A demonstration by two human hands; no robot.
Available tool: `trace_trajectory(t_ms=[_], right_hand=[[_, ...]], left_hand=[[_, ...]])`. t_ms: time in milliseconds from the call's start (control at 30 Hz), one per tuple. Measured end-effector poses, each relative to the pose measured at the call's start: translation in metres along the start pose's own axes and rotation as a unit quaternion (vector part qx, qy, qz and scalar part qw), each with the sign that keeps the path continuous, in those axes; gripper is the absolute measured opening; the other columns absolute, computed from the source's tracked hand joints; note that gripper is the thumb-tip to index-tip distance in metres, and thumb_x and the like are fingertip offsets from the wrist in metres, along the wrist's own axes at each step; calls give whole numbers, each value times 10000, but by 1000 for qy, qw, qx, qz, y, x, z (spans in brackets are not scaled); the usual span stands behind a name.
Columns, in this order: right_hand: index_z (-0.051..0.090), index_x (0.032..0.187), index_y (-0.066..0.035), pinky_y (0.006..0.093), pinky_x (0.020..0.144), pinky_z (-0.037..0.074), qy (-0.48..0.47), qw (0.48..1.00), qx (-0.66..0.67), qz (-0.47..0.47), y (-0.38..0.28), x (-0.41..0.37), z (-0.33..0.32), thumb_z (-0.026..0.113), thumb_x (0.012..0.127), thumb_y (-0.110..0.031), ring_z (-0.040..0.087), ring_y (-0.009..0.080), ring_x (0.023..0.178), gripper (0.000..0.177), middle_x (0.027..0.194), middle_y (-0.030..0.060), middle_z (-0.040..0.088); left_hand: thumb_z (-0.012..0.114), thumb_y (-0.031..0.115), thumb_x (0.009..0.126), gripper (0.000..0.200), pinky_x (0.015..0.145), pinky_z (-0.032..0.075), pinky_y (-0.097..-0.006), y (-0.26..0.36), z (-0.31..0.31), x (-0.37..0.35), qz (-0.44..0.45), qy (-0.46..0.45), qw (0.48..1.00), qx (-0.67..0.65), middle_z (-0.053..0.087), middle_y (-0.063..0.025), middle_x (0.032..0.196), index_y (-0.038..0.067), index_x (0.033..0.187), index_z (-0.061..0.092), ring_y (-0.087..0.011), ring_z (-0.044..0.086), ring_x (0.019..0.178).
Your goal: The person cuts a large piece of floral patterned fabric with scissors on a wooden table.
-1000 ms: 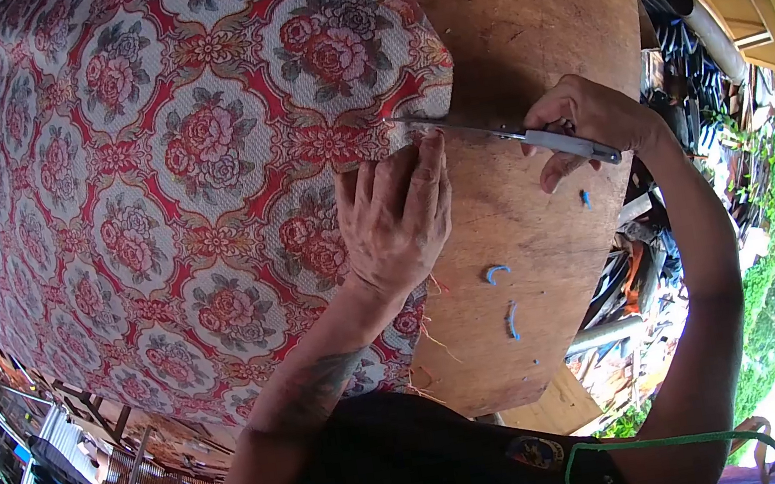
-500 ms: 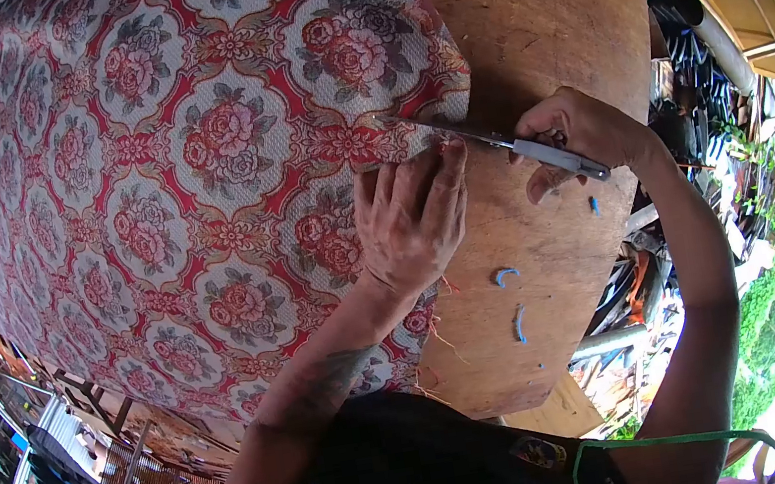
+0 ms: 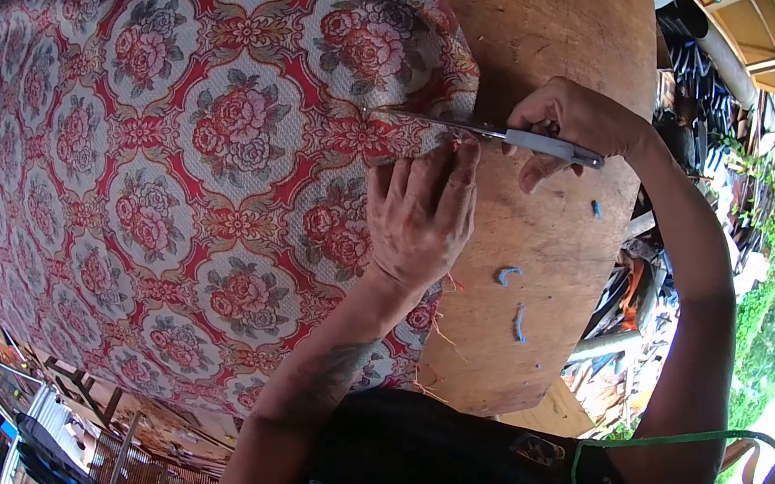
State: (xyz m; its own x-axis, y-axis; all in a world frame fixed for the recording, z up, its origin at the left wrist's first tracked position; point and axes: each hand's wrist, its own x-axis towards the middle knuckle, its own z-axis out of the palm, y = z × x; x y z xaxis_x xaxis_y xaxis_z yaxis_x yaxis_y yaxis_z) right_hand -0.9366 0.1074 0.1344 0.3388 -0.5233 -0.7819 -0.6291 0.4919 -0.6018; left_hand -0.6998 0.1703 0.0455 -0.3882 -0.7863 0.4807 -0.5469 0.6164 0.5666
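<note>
Right hand (image 3: 572, 119) at three o'clock grips the scissors (image 3: 481, 133) (blades parted in the floral fabric (image 3: 194, 151)); left hand (image 3: 423, 212) presses flat, holding nothing.

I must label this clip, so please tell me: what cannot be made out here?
Head view: right hand covers part of the cutting tool; scissors or knife, unclear.
Head view: left hand hides the fabric edge beneath.
Head view: blue scraps on the table, too small to identify.

Scissors (image 3: 492, 134) at edge of floral fabric (image 3: 196, 170)
</note>
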Motion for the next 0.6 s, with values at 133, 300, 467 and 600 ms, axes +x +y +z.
trace_trajectory(t_ms=[133, 300, 467, 600], right_hand=[[715, 972, 15, 196, 375, 443, -4, 1000, -17, 20, 3, 1, -2, 950, 680, -207, 578, 42, 474, 436, 701, 20, 691], [711, 965, 9, 189, 380, 451, -1, 1000, 12, 25, -3, 4, 0, 947, 684, -213, 573, 36, 473, 429, 708, 7, 682], [726, 982, -6, 204, 392, 427, -2, 1000, 3, -12, -13, 11, 7, 920, 732, -296, 555, 41, 463, 429, 686, 2, 668], [724, 968, -4, 205, 398, 434, 2, 1000, -2, -6, -14, 11, 7, 923, 726, -302, 558, 42, 461, 432, 675, 2, 663]], left_hand=[[748, 90, 826, 495, 685, 438, -375, 1, -3, 1, -6, -11, 1000, -2, 644, -44, 1012, 111, 1307, 632, -202, 592, 772], [740, 94, 820, 506, 690, 438, -372, 1, -4, 2, -6, -10, 1000, -3, 643, -47, 1026, 110, 1314, 632, -200, 593, 778], [735, 91, 808, 520, 695, 436, -369, 2, -5, 1, -9, -24, 1000, 3, 638, -50, 1040, 106, 1318, 637, -195, 593, 793], [730, 93, 813, 507, 698, 439, -374, 2, -7, 3, -7, -28, 1000, 1, 627, -61, 1025, 96, 1311, 640, -202, 590, 798]])
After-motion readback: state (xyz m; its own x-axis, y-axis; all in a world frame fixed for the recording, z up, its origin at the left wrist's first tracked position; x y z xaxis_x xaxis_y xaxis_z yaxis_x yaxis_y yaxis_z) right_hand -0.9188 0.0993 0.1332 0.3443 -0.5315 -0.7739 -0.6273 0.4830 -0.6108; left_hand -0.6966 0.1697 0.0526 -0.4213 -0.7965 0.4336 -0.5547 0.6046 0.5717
